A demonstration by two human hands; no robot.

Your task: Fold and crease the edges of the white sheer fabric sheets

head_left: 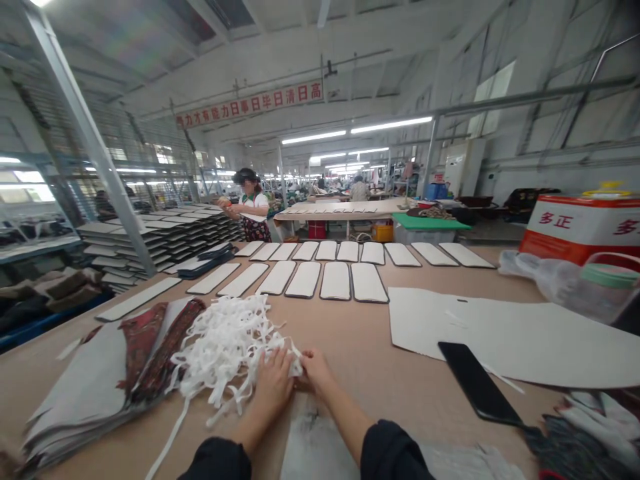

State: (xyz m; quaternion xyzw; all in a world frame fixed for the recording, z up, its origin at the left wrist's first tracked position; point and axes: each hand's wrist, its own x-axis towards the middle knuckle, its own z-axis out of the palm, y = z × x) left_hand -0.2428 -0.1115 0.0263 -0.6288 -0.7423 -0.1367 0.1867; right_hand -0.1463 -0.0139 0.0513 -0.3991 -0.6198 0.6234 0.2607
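Observation:
A loose heap of white fabric strips (227, 350) lies on the brown table (360, 347) in front of me. My left hand (274, 385) rests on the heap's right edge with its fingers laid over the strips. My right hand (316, 371) sits just beside it, fingers curled and pinching at a strip end. Both forearms wear dark sleeves. Whether either hand holds a strip firmly is hard to make out.
A stack of grey and dark red patterned pieces (100, 380) lies at my left. Rows of white padded panels (335, 280) cover the far table. A large white sheet (500, 333), a black strip (475, 383), a plastic bag (565, 283) and a red box (580, 227) are at right. A person (253, 207) stands beyond.

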